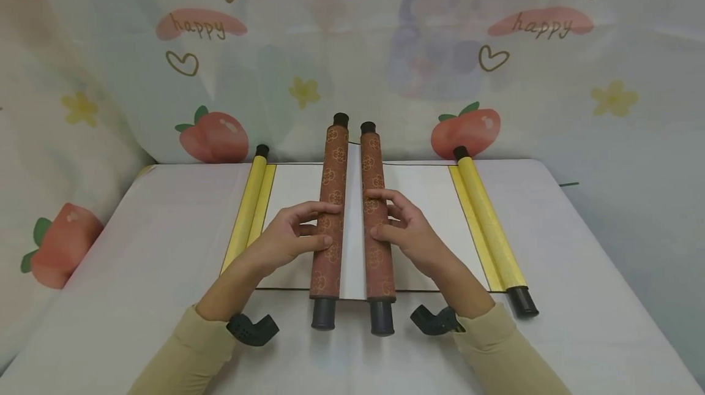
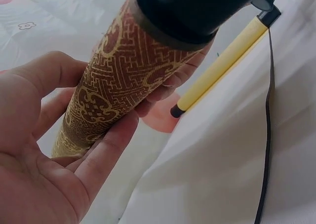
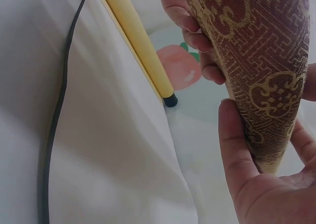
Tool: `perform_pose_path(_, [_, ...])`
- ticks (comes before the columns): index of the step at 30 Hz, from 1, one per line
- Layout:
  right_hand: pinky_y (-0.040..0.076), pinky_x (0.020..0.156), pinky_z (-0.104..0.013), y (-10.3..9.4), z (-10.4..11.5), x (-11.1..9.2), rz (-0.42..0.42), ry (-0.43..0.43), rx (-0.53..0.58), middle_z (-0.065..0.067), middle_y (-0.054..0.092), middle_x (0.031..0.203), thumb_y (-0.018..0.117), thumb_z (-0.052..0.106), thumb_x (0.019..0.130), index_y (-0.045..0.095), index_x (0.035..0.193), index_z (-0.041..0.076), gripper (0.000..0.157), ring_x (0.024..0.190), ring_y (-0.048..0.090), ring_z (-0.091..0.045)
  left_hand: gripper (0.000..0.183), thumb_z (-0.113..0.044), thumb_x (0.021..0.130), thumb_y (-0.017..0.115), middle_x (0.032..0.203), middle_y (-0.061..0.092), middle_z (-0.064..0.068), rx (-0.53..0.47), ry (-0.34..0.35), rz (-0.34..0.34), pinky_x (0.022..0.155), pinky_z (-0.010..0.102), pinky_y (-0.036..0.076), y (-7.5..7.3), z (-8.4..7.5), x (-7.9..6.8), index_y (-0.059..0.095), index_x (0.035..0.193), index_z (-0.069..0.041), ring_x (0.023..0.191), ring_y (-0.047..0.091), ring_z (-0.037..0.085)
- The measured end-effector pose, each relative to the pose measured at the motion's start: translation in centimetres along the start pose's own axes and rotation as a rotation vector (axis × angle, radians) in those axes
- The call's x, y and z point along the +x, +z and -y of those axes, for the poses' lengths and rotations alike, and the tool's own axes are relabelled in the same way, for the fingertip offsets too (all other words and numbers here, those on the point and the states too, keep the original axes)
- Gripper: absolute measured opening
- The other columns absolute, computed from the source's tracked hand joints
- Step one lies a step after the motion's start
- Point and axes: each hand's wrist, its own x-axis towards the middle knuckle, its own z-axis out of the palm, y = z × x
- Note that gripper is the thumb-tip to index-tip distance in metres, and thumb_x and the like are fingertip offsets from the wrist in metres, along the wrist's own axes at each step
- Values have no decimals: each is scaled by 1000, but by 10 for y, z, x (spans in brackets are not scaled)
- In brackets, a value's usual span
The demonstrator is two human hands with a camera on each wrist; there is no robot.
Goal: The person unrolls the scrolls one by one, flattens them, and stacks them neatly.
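Observation:
A red-brown patterned scroll with black knobs is slightly unrolled, a white paper strip (image 1: 354, 248) showing between its left roll (image 1: 333, 165) and right roll (image 1: 372, 162). My left hand (image 1: 278, 236) grips the left roll about its middle, thumb and fingers curled round it. Likewise the right roll is gripped by my right hand (image 1: 415, 233). In the left wrist view, gold patterning covers the roll (image 2: 118, 66) within that hand (image 2: 44, 169). The right wrist view shows the patterned roll (image 3: 256, 46) between the fingers and thumb of the right hand (image 3: 271, 199).
Beneath the held scroll lies a wider, spread-out scroll with a white sheet (image 1: 424, 199), a yellow left roller (image 1: 248, 199) and a yellow right roller (image 1: 490, 223). The table wears a white cloth (image 1: 578, 248). Behind it hangs a fruit-printed curtain (image 1: 352, 64).

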Motion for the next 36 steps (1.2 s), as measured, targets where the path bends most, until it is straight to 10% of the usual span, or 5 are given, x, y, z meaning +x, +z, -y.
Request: perform_pose_path(36, [52,83,-34,-1,4,-1,-55,39,-88,-5,42,150,58,5,93,52,139,13,47,111,53,-29,50,-13,91,73,146,50,6,24,-13,-16,88,39,56,0,-5,1,58,138,-16,121,61,32])
